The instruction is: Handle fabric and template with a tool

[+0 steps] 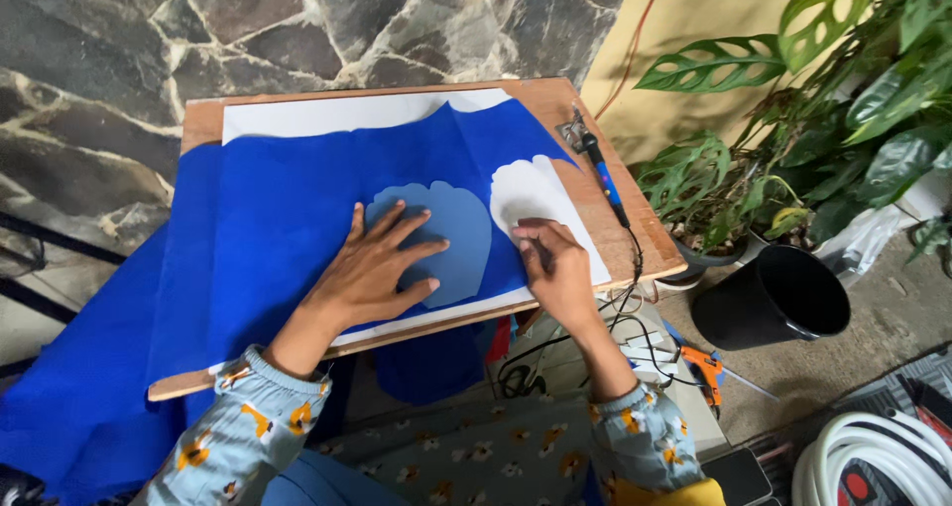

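Nearest the camera, floral sleeves (260,427) lead up to both hands over a tilted wooden worktop (635,248). The left hand (369,273) lies flat with fingers spread, pressing a light-blue scalloped template (451,233) onto the royal-blue fabric (288,204). The right hand (557,268) is curled around a dark pen-like tool (542,251), its tip at the template's right edge, beside a scalloped cut-out (531,194) showing white paper beneath. Further up the worktop's right edge lies a blue-handled corded tool (603,177). Beyond, white paper (347,114) edges the fabric; a black bucket (783,293) stands on the floor at right.
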